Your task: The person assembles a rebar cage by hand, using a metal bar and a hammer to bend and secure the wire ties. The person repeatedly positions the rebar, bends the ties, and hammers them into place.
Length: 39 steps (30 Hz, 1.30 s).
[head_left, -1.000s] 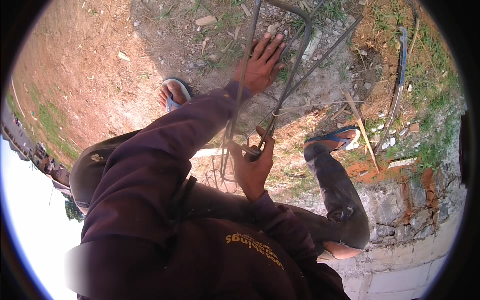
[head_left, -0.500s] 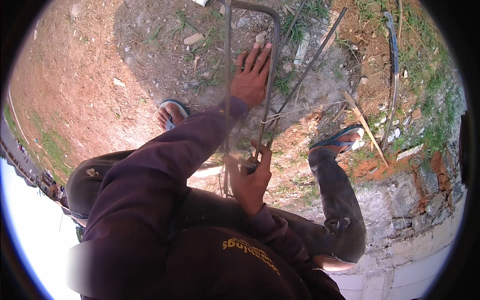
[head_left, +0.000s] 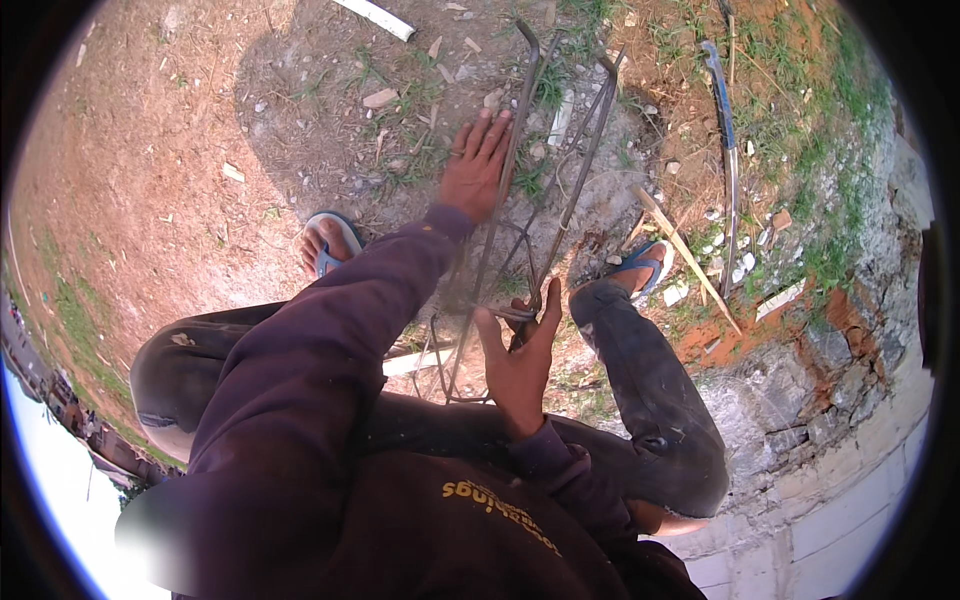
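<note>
Here, I see the metal bars point(head_left: 524, 108) already bent at their ends, but not yet released: the right hand point(head_left: 520, 370) is clamped on them, between the feet point(head_left: 328, 240), over the ground point(head_left: 150, 170). The left hand point(head_left: 475, 175), fingers stretched, grips nothing.

Sunlit brown ground point(head_left: 180, 180) strewn with wood chips point(head_left: 234, 173), darkened in part by shadow point(head_left: 290, 100), edged with grass point(head_left: 838, 165) at right, bordered by a pale wall point(head_left: 810, 530), bright sky point(head_left: 50, 450) seen at lower left
</note>
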Motion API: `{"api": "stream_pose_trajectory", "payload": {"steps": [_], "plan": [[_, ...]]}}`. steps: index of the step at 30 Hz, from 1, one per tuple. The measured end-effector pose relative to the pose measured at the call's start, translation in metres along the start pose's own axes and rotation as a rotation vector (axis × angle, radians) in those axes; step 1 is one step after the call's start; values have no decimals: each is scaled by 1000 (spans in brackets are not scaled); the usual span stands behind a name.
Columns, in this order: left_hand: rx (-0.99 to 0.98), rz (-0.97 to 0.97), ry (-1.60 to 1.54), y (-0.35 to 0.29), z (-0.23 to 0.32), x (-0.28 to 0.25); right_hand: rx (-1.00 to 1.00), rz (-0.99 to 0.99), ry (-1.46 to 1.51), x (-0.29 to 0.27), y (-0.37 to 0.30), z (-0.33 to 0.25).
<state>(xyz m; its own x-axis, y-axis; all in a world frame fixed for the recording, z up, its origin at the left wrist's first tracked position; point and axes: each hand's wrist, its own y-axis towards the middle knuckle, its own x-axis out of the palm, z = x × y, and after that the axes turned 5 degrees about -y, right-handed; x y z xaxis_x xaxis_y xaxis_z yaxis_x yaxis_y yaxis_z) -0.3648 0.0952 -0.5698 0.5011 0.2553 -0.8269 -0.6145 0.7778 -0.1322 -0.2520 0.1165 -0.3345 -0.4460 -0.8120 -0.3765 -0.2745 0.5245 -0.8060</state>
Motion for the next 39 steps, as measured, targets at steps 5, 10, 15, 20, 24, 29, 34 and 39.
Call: {"api": "stream_pose_trajectory", "payload": {"steps": [5,10,15,20,24,29,34,39], "plan": [[-5,28,-15,1,1,2,-101,-181,174,-49,-50,-49],[17,121,-79,3,2,4,-474,-85,-25,-214,-90,-129],[-10,167,-163,2,4,2,-835,605,-236,-306,50,-127],[-20,172,-204,1,7,-4,-523,723,-873,-287,261,-45],[-25,235,-290,9,6,-7,-441,698,-837,-276,330,12],[-46,202,-286,17,6,-18,-508,829,-597,-268,364,40],[-161,350,-363,36,-10,-63,-577,909,-690,-272,361,32],[-824,626,-297,107,-94,-121,-681,563,-387,-224,326,-3]]}}
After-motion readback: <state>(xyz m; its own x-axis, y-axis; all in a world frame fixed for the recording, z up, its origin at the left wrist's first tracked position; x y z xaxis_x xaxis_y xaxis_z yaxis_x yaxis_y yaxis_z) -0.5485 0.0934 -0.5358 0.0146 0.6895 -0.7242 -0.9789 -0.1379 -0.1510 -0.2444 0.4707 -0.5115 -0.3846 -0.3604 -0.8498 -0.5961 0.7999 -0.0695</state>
